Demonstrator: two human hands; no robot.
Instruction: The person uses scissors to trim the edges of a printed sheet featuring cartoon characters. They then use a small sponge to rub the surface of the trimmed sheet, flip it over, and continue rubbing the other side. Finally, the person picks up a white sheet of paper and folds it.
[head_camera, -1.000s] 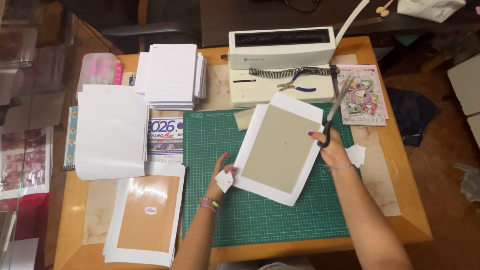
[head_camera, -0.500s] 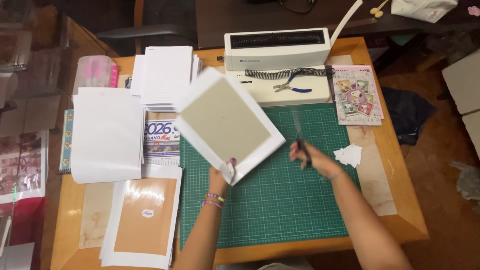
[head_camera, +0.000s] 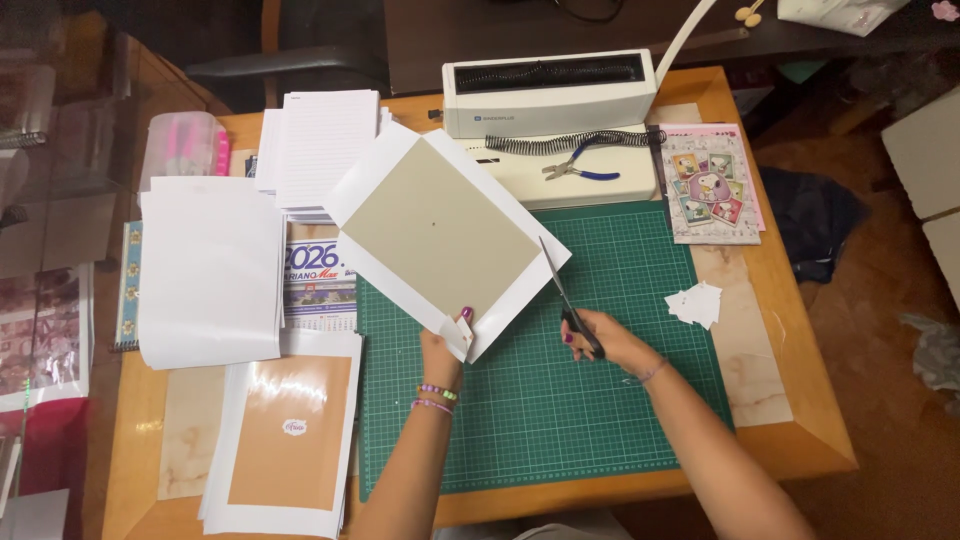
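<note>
My left hand (head_camera: 447, 343) pinches the near corner of a white sheet with a grey board glued on it (head_camera: 437, 232), holding it lifted and tilted over the green cutting mat (head_camera: 600, 400). My right hand (head_camera: 598, 340) grips black scissors (head_camera: 562, 290) whose blades point up toward the sheet's right corner. A small folded paper flap shows at the pinched corner.
A white binding machine (head_camera: 548, 92) with a black coil and blue-handled pliers (head_camera: 575, 168) stands at the back. Stacks of white paper (head_camera: 208, 268) and lined pages (head_camera: 325, 145) lie left, a brown-covered sheet (head_camera: 285, 430) front left, paper scraps (head_camera: 695, 303) and a sticker sheet (head_camera: 708, 185) right.
The sheet was lifted off the mat, swung left, then turned back toward the middle. My right hand with the scissors moved from the sheet's far right corner down to the mat's middle.
</note>
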